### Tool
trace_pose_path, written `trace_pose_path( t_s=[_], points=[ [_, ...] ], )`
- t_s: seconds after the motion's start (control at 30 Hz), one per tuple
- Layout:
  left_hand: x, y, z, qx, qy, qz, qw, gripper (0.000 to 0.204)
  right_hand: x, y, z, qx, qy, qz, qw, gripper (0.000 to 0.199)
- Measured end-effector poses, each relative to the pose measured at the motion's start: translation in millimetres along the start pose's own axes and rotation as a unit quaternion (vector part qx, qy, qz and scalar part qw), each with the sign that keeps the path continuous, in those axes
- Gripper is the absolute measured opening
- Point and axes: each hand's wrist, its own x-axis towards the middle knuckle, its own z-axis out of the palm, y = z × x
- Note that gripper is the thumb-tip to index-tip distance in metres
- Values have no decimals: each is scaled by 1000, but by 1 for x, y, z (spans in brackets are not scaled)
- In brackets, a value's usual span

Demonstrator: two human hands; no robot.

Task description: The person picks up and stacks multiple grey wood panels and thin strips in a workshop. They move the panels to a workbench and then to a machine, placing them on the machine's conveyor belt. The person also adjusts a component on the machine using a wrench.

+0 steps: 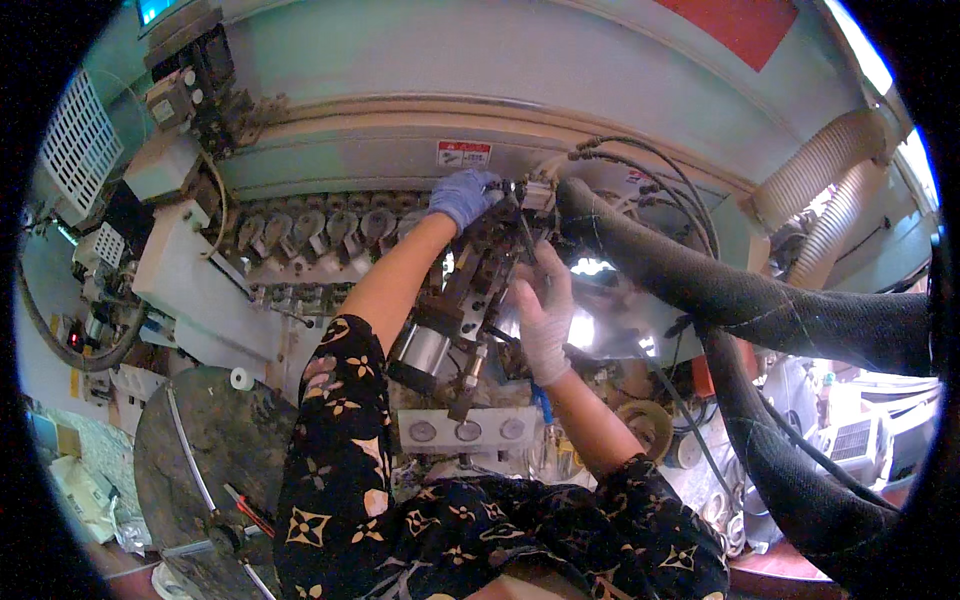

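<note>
My left hand (pixel 462 199), in a blue glove, reaches to the far side of a metal machine unit (pixel 478 275). Its fingers are closed at a small metal fitting beside a pale block (pixel 539 194); what they grip is hidden. My right hand (pixel 546 308), in a whitish glove, is closer to me and to the right. Its thumb and fingers close about the lower end of a dark slender tool (pixel 526 236), whose kind I cannot tell. The tool's upper end meets the fitting close to my left fingertips. A silver cylinder (pixel 422 352) sits on the unit's near end.
A row of round metal rollers (pixel 320 232) runs off to the left. Thick black hoses (pixel 740 275) cross the right side, with ribbed pale ducts (pixel 820 180) behind. Nearer me are a panel of gauges (pixel 467 431) and, left, a dark round disc (pixel 190 440).
</note>
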Motion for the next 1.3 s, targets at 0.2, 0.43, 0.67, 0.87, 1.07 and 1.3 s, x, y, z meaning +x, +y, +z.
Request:
trace_pose_path(
  t_s=[0.2,0.43,0.67,0.87,1.07,1.3],
  points=[
    [1,-5,7,12,21,10,1000,41,16,-14,38,-61,30,-156,985,52],
    [-4,-6,8,34,22,19,999,38,83,-19,67,-154,92,-242,954,34],
    [-2,5,3,21,-12,-2,1000,40,147,-27,84,-176,146,-221,948,33],
    [-1,3,15,35,53,13,998,43,184,-39,84,-334,174,-191,907,35],
    [-6,-15,21,53,65,12,996,45,170,-46,88,-361,137,-142,912,34],
    [11,2,10,19,-10,13,1000,33,151,-73,87,-295,73,-367,879,31]
  ],
)
